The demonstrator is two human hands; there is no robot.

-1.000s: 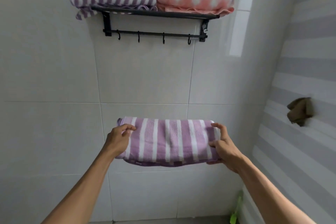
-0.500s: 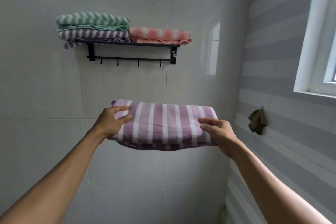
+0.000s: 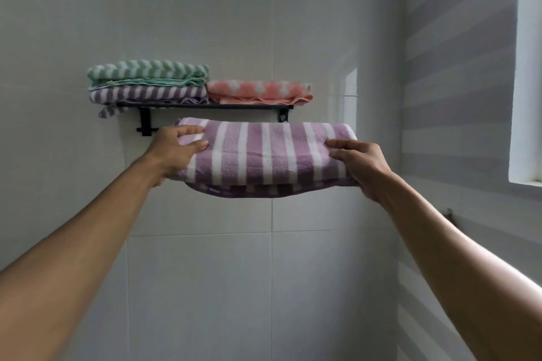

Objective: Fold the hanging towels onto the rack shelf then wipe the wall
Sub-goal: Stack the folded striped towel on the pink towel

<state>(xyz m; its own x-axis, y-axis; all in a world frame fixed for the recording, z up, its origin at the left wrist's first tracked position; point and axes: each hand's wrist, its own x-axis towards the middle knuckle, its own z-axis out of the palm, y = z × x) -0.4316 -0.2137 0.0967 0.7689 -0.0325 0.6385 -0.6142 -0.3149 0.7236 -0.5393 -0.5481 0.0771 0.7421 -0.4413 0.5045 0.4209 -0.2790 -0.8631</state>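
Observation:
A folded purple-and-white striped towel (image 3: 269,155) is held flat in the air just below the black wall rack (image 3: 205,106), hiding most of the hook bar. My left hand (image 3: 176,152) grips its left end, thumb on top. My right hand (image 3: 357,164) grips its right end the same way. On the rack shelf lie a green zigzag towel (image 3: 146,73) stacked on a purple striped towel (image 3: 146,94), and a pink spotted towel (image 3: 261,91) to their right.
White tiled wall (image 3: 205,272) faces me. A grey striped side wall (image 3: 457,97) stands on the right, with a window (image 3: 528,67) at the right edge. A small dark fitting (image 3: 450,214) shows beside my right forearm.
Both hands have lifted the folded purple towel from waist height up to just under the rack. The view has tilted upward and moved closer to the shelf.

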